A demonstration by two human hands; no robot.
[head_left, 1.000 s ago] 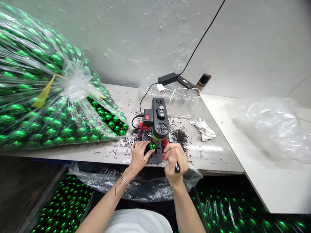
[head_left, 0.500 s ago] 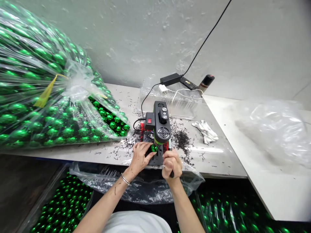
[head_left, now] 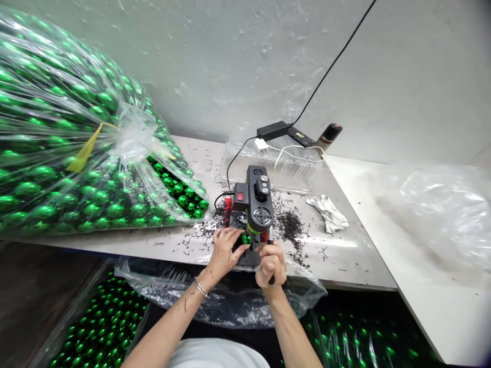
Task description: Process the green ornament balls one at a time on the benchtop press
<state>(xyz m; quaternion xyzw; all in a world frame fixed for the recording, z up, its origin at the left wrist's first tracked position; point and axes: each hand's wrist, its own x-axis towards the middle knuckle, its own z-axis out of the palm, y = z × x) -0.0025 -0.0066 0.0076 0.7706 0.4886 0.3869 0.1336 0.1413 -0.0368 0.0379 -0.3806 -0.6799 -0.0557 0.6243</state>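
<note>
At the near edge of the table (head_left: 345, 255), the left hand (head_left: 224, 251) curls its fingers around a small green ball (head_left: 246, 238), pinning it on the black base under the head of a small black machine (head_left: 258, 202). The ball sits at about 1 o'clock from that hand. The right hand (head_left: 270, 265), just beside the ball at its 4 o'clock, is closed in a fist around the machine's dark lever (head_left: 270, 255), of which only a short piece shows. Dark shavings (head_left: 289, 225) lie scattered around the machine. At 9 o'clock from the machine lies a big clear bag of green balls (head_left: 76, 168); at 3 o'clock, a crumpled white glove (head_left: 330, 214).
</note>
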